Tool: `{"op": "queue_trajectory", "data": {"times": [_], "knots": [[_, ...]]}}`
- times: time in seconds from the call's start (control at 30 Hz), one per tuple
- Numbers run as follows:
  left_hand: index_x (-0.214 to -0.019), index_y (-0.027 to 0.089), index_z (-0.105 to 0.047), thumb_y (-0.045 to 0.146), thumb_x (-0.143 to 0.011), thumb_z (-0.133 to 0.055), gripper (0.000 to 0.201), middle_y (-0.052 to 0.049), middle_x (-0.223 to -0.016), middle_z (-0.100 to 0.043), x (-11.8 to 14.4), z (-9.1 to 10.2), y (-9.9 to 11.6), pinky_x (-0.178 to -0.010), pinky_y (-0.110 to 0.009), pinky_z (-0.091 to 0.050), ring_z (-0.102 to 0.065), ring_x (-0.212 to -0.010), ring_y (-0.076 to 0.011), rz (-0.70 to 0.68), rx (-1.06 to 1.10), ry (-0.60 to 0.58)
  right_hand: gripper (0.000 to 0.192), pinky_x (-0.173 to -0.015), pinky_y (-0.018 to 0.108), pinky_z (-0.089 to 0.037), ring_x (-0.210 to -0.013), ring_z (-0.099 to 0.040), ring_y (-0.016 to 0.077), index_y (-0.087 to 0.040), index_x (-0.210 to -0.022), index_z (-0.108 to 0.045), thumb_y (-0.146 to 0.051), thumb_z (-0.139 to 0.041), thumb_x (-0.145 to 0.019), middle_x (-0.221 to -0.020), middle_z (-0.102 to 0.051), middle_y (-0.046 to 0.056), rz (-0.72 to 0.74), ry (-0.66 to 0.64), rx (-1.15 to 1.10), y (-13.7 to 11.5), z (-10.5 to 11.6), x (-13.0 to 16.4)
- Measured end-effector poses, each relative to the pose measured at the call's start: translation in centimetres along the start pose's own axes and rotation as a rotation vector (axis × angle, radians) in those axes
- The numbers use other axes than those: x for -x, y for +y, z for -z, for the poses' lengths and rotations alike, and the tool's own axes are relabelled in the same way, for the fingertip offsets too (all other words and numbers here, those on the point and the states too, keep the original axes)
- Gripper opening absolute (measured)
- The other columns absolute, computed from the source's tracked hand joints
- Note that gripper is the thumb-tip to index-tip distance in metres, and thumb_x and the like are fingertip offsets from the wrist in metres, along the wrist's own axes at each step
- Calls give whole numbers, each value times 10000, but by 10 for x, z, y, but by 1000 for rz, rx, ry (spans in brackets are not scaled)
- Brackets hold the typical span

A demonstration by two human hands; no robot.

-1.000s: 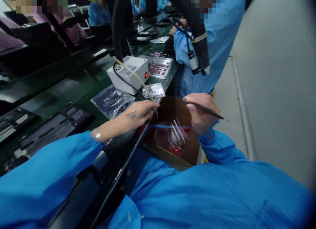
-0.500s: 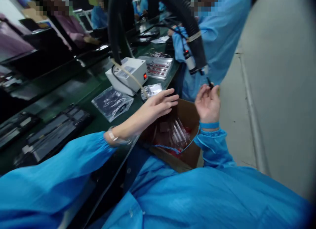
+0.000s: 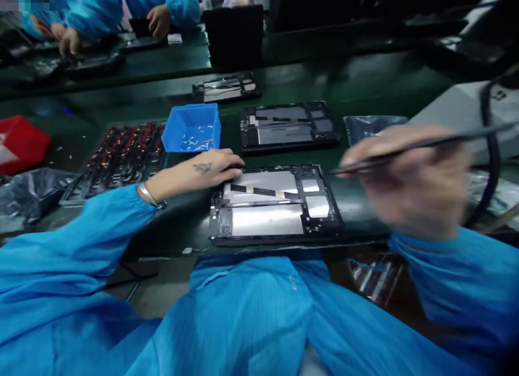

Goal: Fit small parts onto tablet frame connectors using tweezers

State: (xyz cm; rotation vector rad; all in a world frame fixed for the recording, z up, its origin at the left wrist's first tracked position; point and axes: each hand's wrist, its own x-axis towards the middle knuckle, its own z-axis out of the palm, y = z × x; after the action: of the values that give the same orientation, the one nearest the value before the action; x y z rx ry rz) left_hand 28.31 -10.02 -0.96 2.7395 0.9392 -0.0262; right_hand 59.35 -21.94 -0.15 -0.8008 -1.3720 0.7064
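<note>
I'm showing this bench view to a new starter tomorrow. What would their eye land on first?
Probably the opened tablet lying back-up at the near edge of the green bench, with the left hand resting on its upper left corner. Next, the blurred right hand at the right, gripping thin dark tweezers that point toward the tablet. The bright blue bin just behind the left hand also stands out.

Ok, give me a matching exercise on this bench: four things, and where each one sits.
Things:
1. left hand
2. right hand
3. blue bin
4. red box

Places:
A. far left on the bench
B. holding a thin dark tool
C. resting on the near tablet's left top corner
D. behind the left hand, beside the parts tray

Pairs: 1-C, 2-B, 3-D, 4-A
</note>
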Motion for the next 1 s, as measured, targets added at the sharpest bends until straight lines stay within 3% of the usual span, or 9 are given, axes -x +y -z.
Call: {"op": "queue_trajectory", "data": {"times": [0.07,0.17,0.33,0.53,1.0], "knots": [[-1348,126,-590,383,-1056,-402,433,-122,-1187,-612,-1,-23,3,-939,-329,-472,-593,-1063,-219,-55,70,123,199,-671,339,-641,-735,-707,161,-226,-869,-776,-419,-736,-894,-865,-694,32,-80,-200,31,17,-40,-27],[-1322,140,-610,325,-1064,-384,390,-115,-1130,-596,-9,-48,9,-867,-340,-473,-552,-1016,-225,-84,114,297,247,-667,288,-613,-694,-689,134,-196,-867,-739,-439,-713,-905,-823,-686,10,-139,-274,205,49,-61,-43],[-1299,160,-634,282,-1061,-371,375,-104,-1105,-608,-12,-60,10,-767,-337,-462,-549,-961,-226,-64,134,377,262,-695,260,-546,-759,-660,136,-198,-884,-726,-447,-665,-941,-852,-697,16,-179,-317,447,73,-44,-42],[-1272,154,-654,257,-1047,-396,357,-100,-1092,-609,-11,-59,12,-707,-336,-444,-549,-945,-235,-52,123,391,261,-732,294,-566,-809,-695,171,-202,-919,-721,-458,-670,-933,-893,-715,25,-292,-362,456,68,-43,-42],[-1270,154,-653,284,-1060,-374,372,-99,-1063,-610,-12,-60,12,-676,-323,-435,-551,-919,-230,-70,120,408,255,-648,253,-545,-794,-692,159,-197,-925,-719,-447,-673,-936,-879,-708,21,-274,-409,510,65,-47,-45]]}}
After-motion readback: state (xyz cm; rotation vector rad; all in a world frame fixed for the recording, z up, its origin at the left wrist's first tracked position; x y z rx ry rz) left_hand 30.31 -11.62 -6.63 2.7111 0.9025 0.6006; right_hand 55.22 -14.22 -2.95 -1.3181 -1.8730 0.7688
